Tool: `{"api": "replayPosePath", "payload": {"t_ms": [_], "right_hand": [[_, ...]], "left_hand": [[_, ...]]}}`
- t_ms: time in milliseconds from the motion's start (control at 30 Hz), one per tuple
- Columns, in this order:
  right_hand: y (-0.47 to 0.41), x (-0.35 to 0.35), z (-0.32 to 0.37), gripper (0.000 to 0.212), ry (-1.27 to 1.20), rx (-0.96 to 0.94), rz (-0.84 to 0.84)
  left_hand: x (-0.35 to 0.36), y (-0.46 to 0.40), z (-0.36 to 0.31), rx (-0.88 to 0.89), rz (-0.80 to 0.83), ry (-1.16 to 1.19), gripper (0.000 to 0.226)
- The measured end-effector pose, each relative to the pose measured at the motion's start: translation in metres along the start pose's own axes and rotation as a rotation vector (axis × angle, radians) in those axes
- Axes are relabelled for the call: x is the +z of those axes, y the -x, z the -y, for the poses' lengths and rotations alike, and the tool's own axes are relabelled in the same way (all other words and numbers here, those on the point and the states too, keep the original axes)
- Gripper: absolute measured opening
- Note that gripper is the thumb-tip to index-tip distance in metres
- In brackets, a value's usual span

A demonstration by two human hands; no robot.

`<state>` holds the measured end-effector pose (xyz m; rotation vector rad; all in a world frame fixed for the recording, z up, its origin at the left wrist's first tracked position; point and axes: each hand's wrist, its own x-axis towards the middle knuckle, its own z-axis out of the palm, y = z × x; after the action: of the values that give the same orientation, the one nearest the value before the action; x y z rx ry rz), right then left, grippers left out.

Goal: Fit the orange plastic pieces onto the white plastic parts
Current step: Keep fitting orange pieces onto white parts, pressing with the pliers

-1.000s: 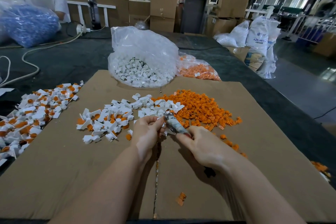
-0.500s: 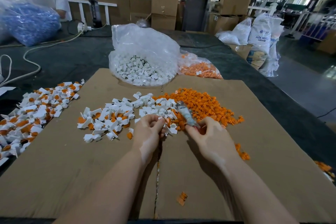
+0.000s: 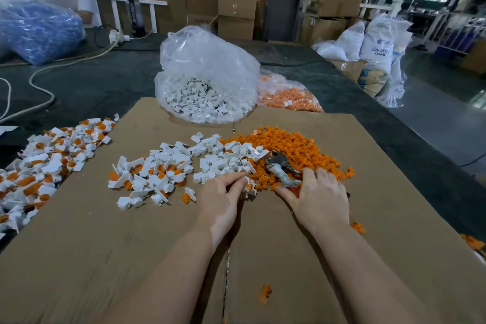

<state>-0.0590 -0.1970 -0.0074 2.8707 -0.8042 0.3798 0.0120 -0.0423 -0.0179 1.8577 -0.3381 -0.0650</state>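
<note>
Head view: right hand has carried the pliers from mid-frame into the orange pieces.
Gripping them, it reaches for another piece; left hand pinches a white part; bagged white parts lie beyond.

- The flat brown cardboard sheet lies on my desk.
- Loose white plastic parts lie left of the orange plastic pieces.
- The clear plastic bag sits behind both.
</note>
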Motion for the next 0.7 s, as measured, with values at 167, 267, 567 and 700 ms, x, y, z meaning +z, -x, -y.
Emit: {"api": "replayPosePath", "payload": {"t_ms": [167,267,567,700], "right_hand": [[0.007,-0.007,0.013,0.043,-0.279,-0.226,-0.316],[0.017,-0.009,0.028,0.028,-0.605,-0.466,-0.343],[0.024,-0.002,0.036,0.006,-0.812,-0.37,-0.264],[0.025,-0.002,0.037,0.006,-0.869,-0.32,-0.22]], "left_hand": [[0.0,-0.001,0.0,0.031,0.009,-0.027,0.022],[-0.001,0.0,-0.001,0.062,0.039,-0.061,0.021],[-0.006,0.01,-0.005,0.027,0.169,0.016,0.034],[-0.005,0.012,-0.006,0.061,0.167,0.015,0.031]]}}
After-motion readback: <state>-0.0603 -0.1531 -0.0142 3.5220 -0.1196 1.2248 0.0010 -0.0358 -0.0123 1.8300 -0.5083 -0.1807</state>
